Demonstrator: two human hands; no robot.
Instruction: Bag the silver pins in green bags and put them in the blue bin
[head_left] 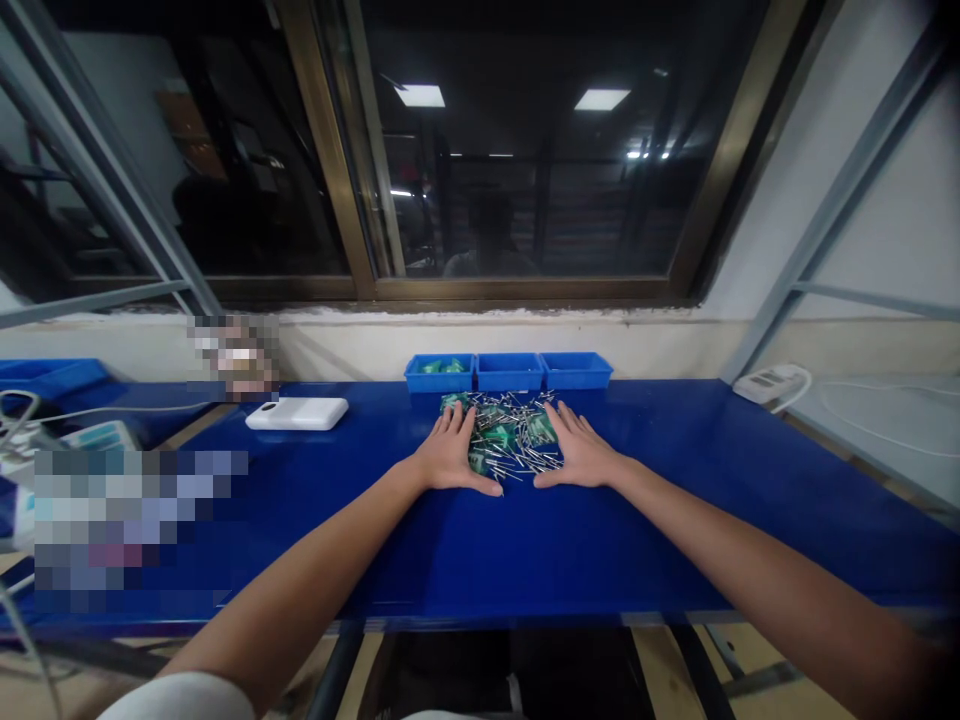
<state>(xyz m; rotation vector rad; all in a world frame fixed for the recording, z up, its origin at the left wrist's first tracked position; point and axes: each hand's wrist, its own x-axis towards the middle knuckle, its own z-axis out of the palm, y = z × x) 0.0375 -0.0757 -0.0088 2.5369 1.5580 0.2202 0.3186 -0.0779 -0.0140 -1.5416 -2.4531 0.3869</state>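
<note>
A loose pile of thin silvery metal pieces [529, 460], like nails or long screws, lies on the blue tabletop [465, 560]. Mixed among them are several small green packets [499, 436], whose contents I cannot make out. My left hand [448, 455] rests against the pile's left side, fingers spread and thumb stretched along the near edge. On the opposite side my right hand [583, 452] is spread in the same way, its fingers touching the pile. Neither hand grips anything. Just behind the pile stands a row of three blue bins; green packets sit in the left bin [440, 384].
The middle bin [510, 384] and right bin [576, 383] adjoin the left one near the wall. A white power bank-like block [298, 413] lies to the left. A power strip [770, 382] with a white cable is at the right. Grey metal posts flank the table.
</note>
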